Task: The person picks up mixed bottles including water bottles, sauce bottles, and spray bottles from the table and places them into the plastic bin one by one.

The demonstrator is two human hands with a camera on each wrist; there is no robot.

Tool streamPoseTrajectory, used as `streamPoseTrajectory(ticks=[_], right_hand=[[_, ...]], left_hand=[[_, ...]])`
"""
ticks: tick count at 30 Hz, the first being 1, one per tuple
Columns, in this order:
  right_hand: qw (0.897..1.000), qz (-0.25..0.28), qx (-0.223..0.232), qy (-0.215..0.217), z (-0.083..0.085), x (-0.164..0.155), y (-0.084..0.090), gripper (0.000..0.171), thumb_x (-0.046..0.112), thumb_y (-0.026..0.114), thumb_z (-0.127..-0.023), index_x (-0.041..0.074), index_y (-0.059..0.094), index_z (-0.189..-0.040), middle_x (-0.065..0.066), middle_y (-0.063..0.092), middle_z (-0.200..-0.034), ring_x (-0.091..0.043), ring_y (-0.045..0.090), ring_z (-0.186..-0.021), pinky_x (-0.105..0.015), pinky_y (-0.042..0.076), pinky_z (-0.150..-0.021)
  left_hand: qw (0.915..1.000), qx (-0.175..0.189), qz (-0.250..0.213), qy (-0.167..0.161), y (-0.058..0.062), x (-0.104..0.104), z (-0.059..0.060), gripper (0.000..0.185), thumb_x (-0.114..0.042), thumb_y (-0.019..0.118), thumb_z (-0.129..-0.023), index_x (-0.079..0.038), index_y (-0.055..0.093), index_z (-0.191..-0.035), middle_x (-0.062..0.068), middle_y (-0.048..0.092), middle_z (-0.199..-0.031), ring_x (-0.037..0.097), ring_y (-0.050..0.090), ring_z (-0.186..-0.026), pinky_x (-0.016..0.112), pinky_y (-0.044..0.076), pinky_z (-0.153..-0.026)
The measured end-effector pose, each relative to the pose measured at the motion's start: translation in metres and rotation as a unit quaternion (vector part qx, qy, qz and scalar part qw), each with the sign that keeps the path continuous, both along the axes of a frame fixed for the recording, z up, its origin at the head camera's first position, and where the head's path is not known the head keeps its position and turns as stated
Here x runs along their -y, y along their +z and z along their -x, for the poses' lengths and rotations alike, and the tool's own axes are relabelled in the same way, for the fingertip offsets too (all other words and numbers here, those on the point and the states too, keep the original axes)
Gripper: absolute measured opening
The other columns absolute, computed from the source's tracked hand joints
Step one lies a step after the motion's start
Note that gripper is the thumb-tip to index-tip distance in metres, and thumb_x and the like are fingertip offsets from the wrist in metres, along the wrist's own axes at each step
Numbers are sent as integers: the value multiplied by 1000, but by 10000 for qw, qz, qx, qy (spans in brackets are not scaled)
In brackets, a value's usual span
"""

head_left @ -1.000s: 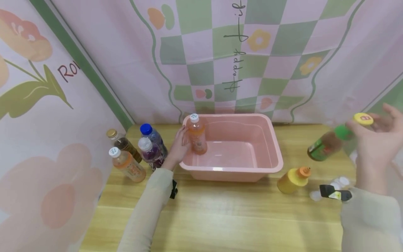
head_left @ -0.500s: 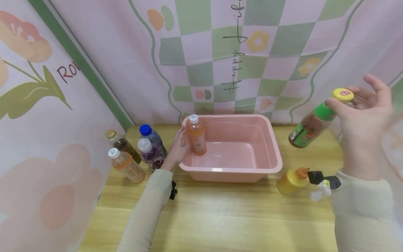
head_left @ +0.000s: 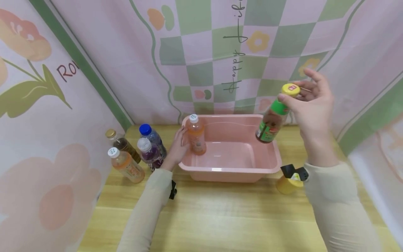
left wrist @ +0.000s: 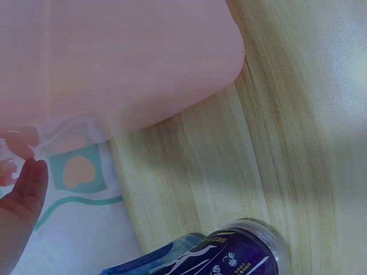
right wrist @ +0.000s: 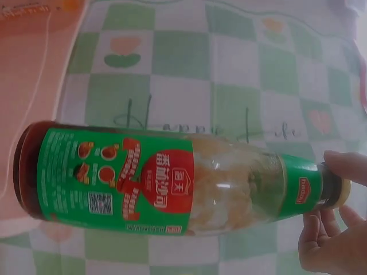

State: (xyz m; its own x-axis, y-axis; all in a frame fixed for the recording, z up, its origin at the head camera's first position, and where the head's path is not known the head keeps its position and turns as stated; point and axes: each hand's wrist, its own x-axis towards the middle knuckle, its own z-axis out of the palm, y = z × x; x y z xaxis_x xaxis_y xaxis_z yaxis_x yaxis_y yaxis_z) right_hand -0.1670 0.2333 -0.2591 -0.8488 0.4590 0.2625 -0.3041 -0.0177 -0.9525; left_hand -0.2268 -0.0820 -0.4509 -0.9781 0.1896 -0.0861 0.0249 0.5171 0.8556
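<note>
1 bottle [head_left: 196, 135] stands in the tub [head_left: 267, 167]; 4 bottles [head_left: 138, 152] stand left of it

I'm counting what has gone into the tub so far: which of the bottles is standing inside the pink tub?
The orange drink bottle with the white cap, touched by the left hand. It alone stands inside the pink tub; the others are outside it.
</note>
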Motion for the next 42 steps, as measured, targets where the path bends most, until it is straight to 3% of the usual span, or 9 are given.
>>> streamPoseTrajectory(ticks=[4,10,16,19,23,28,42], right_hand=[[9966,-753,317,127,9,16,-6,68,-9,74,-72,19,53,-131,7,58,-98,-3,59,-85,-9,49,-74],[9761,-1969,883,249,22,38,-20,68,2,75,-77,20,49,-137,14,55,-101,-1,58,-93,-14,46,-82],[9631,-2382,1116,572,32,57,-36,68,1,74,-77,14,47,-139,-7,58,-115,-22,59,-110,-30,50,-97],[9585,-2462,1209,775,37,65,-44,68,-1,72,-78,12,47,-139,-16,55,-123,-29,60,-112,-33,53,-96],[9553,-2500,1246,971,45,76,-56,63,-3,71,-78,9,49,-137,-17,55,-122,-29,61,-109,-30,56,-91],[9488,-2728,1175,1073,54,88,-70,58,-4,71,-77,3,54,-131,-20,55,-118,-33,62,-107,-37,55,-92],[9310,-3123,1494,1161,68,113,-99,56,-5,69,-75,2,55,-129,-23,56,-121,-34,58,-106,-42,54,-90]], left_hand=[[10000,1,6,-14,0,0,0,63,-6,48,-94,-14,23,-151,-1,6,-163,30,12,-149,52,15,-122],[10000,15,-46,-37,0,0,1,63,-5,48,-94,-13,23,-151,0,6,-163,29,12,-150,50,14,-122],[10000,26,4,-31,0,0,1,63,-5,48,-94,-14,24,-151,0,6,-163,29,11,-150,50,13,-122],[10000,51,13,-17,1,0,1,63,-6,49,-94,-14,24,-151,-1,6,-163,28,11,-150,50,13,-122],[10000,52,-4,-17,1,0,1,62,-7,48,-95,-14,24,-151,-1,5,-163,28,11,-150,50,14,-122],[10000,82,-7,1,0,1,0,62,-8,48,-95,-15,23,-152,-2,5,-163,28,11,-150,50,14,-122],[10000,-81,-31,-28,-1,1,1,63,-4,50,-93,-11,25,-151,1,7,-163,30,13,-149,51,14,-122]])
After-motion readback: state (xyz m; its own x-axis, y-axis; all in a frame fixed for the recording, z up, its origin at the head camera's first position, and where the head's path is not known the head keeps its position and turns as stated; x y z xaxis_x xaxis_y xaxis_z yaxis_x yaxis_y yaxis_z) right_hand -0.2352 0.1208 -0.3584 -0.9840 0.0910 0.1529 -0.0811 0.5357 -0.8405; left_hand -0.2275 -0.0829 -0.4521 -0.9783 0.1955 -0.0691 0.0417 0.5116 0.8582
